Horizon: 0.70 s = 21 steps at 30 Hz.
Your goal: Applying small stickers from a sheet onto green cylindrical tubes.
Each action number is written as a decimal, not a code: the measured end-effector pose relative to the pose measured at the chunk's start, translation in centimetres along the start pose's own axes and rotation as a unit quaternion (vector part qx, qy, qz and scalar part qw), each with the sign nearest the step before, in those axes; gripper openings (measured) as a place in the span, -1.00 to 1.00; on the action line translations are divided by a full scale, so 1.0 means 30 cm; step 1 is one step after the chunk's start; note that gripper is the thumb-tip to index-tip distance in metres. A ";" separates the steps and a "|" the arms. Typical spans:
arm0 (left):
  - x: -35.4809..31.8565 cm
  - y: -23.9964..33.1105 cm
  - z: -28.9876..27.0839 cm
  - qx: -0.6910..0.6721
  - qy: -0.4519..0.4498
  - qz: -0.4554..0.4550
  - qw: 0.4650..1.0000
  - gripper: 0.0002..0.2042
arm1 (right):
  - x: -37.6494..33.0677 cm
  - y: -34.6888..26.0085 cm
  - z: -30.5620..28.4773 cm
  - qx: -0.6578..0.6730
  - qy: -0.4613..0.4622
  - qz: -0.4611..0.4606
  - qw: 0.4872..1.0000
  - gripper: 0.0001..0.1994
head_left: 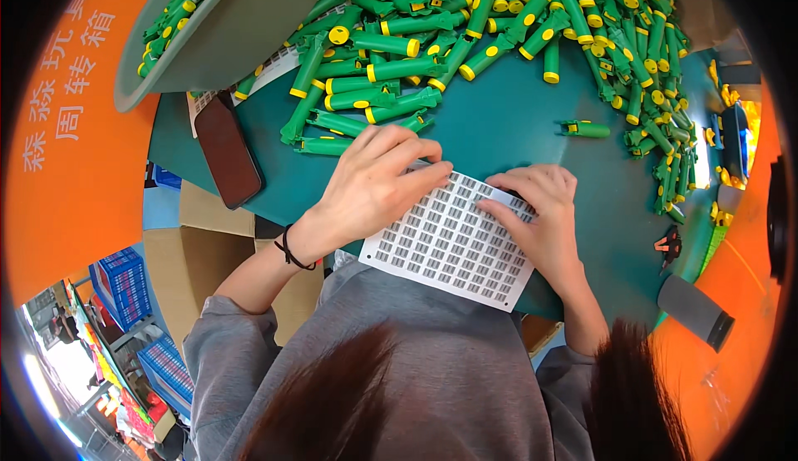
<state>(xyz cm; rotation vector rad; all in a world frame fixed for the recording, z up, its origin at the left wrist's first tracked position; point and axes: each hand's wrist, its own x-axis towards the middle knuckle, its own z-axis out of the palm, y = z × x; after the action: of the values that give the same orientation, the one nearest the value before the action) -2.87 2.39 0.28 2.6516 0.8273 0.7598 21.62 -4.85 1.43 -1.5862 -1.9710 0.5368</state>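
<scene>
While green tubes lie heaped beyond, both hands hold the white label sheet

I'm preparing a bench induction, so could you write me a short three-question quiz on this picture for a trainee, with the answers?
1. What are the left hand and right hand both touching?
A) the smartphone
B) the white label sheet
C) the grey tub

2. True or false: the black bracelet is on the person's left wrist.

3. Which two colours show on the heaped plastic tubes?

Key:
1. B
2. True
3. Green and yellow
</scene>
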 end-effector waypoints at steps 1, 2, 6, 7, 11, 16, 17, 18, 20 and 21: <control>-0.008 -0.001 0.003 0.009 0.006 0.007 1.000 -0.81 | -0.002 0.004 0.008 0.000 -0.001 -0.001 1.000 -0.77; -0.014 -0.003 0.007 0.018 0.013 0.013 1.000 -0.79 | -0.005 0.007 0.014 0.001 0.008 0.000 1.000 -0.78; -0.020 -0.009 0.015 0.002 0.044 0.027 0.999 -0.75 | -0.001 0.008 0.031 0.002 0.025 0.002 1.000 -0.80; -0.013 -0.005 0.012 0.003 0.039 0.023 0.999 -0.76 | 0.004 0.005 0.030 0.000 0.024 0.000 1.000 -0.80; 0.010 0.005 0.004 -0.027 0.036 0.000 0.999 -0.79 | 0.052 0.009 -0.007 -0.020 -0.012 -0.026 0.999 -0.82; 0.029 0.019 -0.013 -0.161 0.134 -0.092 0.974 -0.80 | 0.243 0.022 -0.013 0.152 -0.006 0.055 0.987 -0.71; 0.039 0.017 -0.018 -0.185 0.148 -0.131 0.963 -0.81 | 0.308 0.028 -0.005 0.011 0.007 -0.050 0.999 -0.66; 0.045 0.009 -0.018 -0.186 0.162 -0.133 0.960 -0.83 | 0.357 0.037 -0.002 -0.130 0.018 -0.153 0.979 -0.60; 0.057 0.009 -0.039 -0.198 0.168 -0.148 0.954 -0.84 | 0.415 0.067 -0.003 -0.177 -0.020 -0.187 0.966 -0.59; 0.063 0.012 -0.052 -0.209 0.174 -0.165 0.948 -0.84 | 0.425 0.076 -0.010 -0.221 -0.061 -0.221 0.948 -0.57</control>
<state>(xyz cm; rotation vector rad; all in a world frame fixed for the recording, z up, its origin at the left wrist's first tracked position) -2.24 3.37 2.47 1.9702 1.0278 1.1760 21.55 8.07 2.38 -1.2956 -2.5749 0.0077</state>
